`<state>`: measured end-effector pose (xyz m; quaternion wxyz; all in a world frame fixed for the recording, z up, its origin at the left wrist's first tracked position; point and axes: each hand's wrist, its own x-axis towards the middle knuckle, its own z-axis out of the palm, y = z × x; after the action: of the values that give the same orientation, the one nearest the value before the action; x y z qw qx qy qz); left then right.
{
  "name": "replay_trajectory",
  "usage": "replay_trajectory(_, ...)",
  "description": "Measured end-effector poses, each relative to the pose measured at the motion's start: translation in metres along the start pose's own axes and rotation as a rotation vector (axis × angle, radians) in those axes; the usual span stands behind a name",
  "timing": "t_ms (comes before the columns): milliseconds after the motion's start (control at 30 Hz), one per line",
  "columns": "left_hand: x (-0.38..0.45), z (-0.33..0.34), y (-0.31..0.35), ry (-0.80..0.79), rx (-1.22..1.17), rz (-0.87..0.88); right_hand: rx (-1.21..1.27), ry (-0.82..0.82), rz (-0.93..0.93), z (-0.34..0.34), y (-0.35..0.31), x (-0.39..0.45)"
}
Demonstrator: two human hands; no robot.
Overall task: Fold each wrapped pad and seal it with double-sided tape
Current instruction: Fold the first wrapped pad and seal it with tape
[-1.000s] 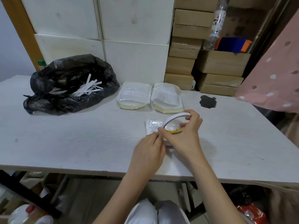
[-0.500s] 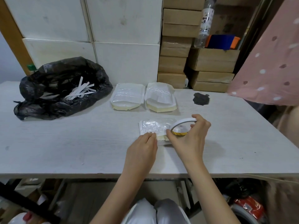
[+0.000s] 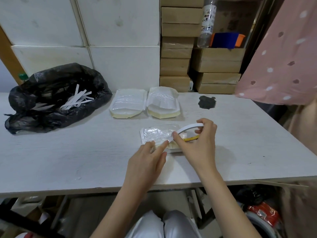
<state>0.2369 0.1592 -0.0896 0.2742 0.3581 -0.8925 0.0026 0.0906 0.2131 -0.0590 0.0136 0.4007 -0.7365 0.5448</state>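
Right hand (image 3: 197, 145) keeps a curled grip on the tape roll (image 3: 187, 130), thumb on the far rim and forefinger stretched to its left edge, the roll tilted up over the pad (image 3: 157, 134). Left hand (image 3: 145, 164) has its fingers nearly straight, the tips pressing the pad's near edge; it grasps nothing. That pad lies flat on the worktop (image 3: 68, 152), near the middle and a little toward the near edge, directly under both hands; its right part is hidden by the roll and the right hand. Its wrapper is clear, crinkled and shiny, with a pale yellow layer showing along the near edge by the left fingertips. Whether tape already touches it cannot be told. Two stacks of pads (image 3: 128, 103) sit side by side toward the far edge, well apart from the hands. A black bag (image 3: 51, 100) holding white paper strips (image 3: 75, 101) rests near the far left corner.
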Motion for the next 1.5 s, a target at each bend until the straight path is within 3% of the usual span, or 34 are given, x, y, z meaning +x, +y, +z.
replay_trajectory(133,0.000,-0.002,0.000,-0.004,0.008,0.000,-0.269,0.078,-0.237,0.001,-0.012,0.000)
replay_trajectory(233,-0.001,-0.001,-0.001,0.003,-0.019,-0.008,-0.359,0.143,-0.295,-0.003,-0.008,0.007)
replay_trajectory(500,-0.002,0.000,-0.002,0.011,-0.072,0.000,-0.330,0.025,-0.142,-0.012,0.027,0.009)
replay_trajectory(667,0.002,-0.010,-0.006,0.024,-0.519,-0.302,-0.343,0.027,-0.060,-0.005,0.037,0.002)
replay_trajectory(733,0.005,-0.013,-0.003,0.046,-0.402,-0.249,-0.379,0.010,-0.101,-0.003,0.037,0.002)
replay_trajectory(867,0.025,-0.009,0.009,0.037,0.055,0.013,-0.341,-0.063,-0.053,-0.008,0.034,0.007)
replay_trajectory(967,0.037,-0.008,0.008,0.065,0.195,0.074,-0.253,-0.049,-0.024,-0.012,0.032,0.011)
replay_trajectory(1200,0.034,-0.012,0.004,0.003,0.214,0.047,-0.422,0.152,-0.275,-0.016,0.019,0.020)
replay_trajectory(1500,0.033,-0.009,0.004,0.043,0.238,0.011,-0.524,0.042,-0.240,-0.018,0.045,0.016)
